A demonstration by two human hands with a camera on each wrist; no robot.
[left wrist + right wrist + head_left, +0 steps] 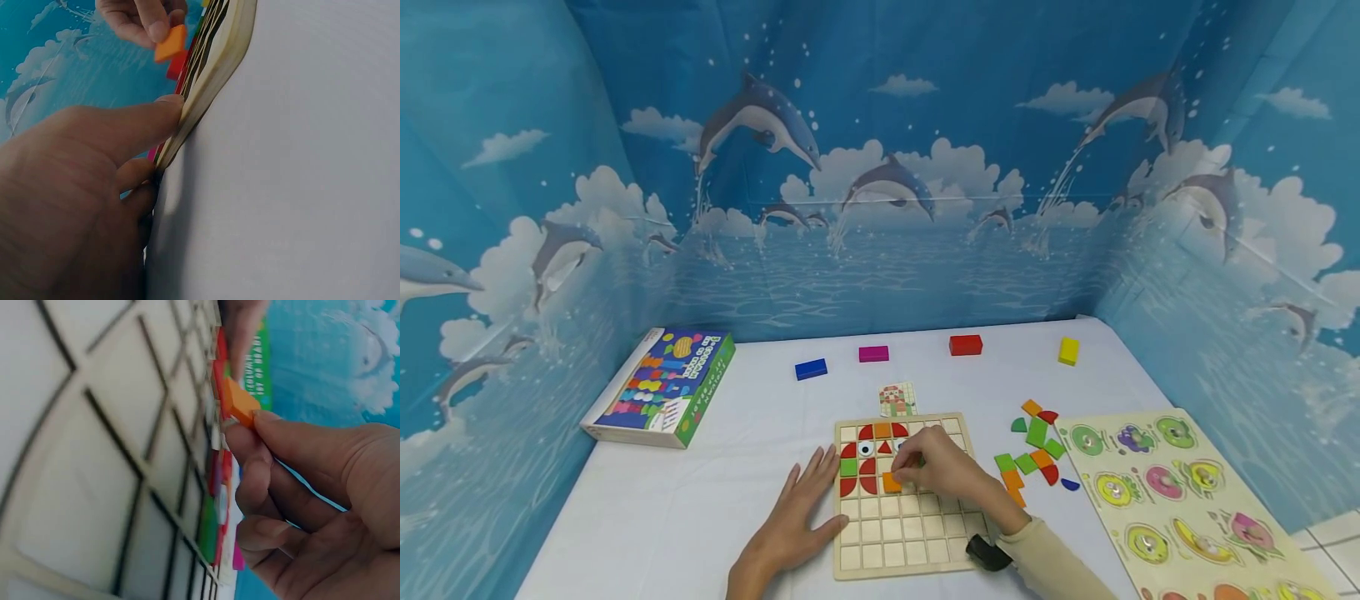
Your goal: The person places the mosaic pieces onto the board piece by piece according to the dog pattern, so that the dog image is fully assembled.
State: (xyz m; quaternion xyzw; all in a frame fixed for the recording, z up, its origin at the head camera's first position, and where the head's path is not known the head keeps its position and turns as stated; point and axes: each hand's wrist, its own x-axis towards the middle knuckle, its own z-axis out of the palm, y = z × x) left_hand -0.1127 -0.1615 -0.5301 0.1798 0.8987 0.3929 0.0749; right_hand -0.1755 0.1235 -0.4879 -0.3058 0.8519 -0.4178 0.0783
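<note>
My right hand [942, 463] pinches an orange square tile [240, 404] between thumb and forefinger, close over the wooden grid board [902, 560]. Flat on the table's left part, my left hand [797, 517] lies with fingers spread, its thumb and fingertips right at the board's left edge. On the board's upper rows sit red curved pieces [847, 487], a green square [848, 467], an orange square [882, 430], a red triangle [884, 447] and round eye pieces [866, 448]. The right hand covers part of the pattern.
A small pattern card [898, 400] lies behind the board. Loose coloured tiles [1026, 463] lie to its right, beside a fruit puzzle board [1135, 550]. Blue [811, 369], magenta [873, 354], red [966, 345] and yellow blocks [1069, 351] line the back. A game box [662, 385] stands back left.
</note>
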